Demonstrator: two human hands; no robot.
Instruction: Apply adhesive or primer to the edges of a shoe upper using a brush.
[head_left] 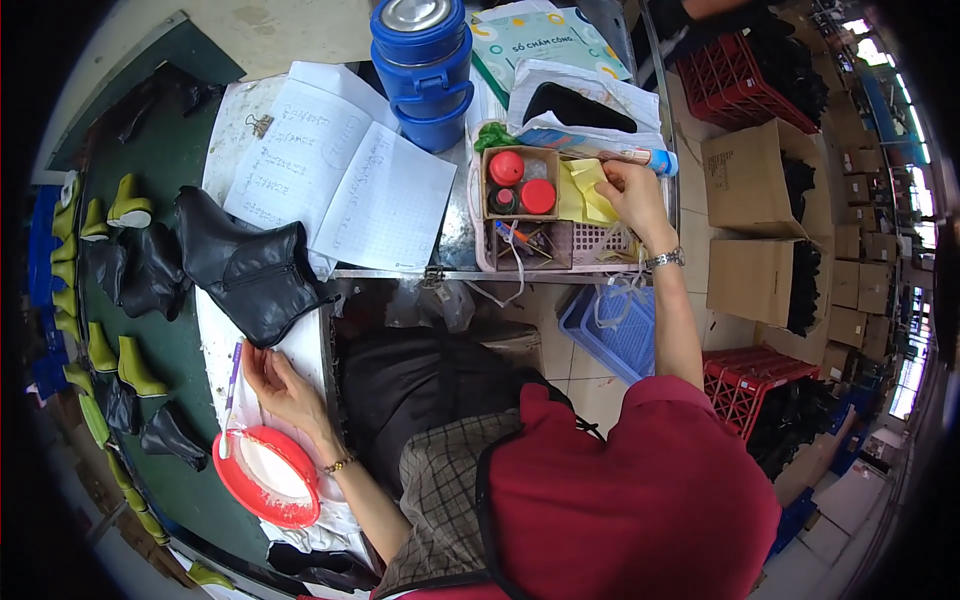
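A pad of yellow paper slips (590,190) lies in a pink basket (612,244), and my right hand (634,200) pinches the edge of the slips. Beside them a small cardboard box (490,165) holds red-capped bottles (538,195). My left hand (285,392) rests over the white bench edge with its fingers loosely stretched. Its fingertips come up to the lower edge of a black ankle boot (245,265) lying on its side; whether they touch cannot be told. Close by, a purple-handled brush (233,380) leans in a red bowl (309,510) of white paste.
An open notebook (385,190) and a blue food container (425,80) stand beyond my lap. A phone (580,107) lies on papers. Along the green belt (200,340) are several black boot pieces and yellow-green shoe forms (138,367). Cartons (757,280) and red crates (725,75) stand right.
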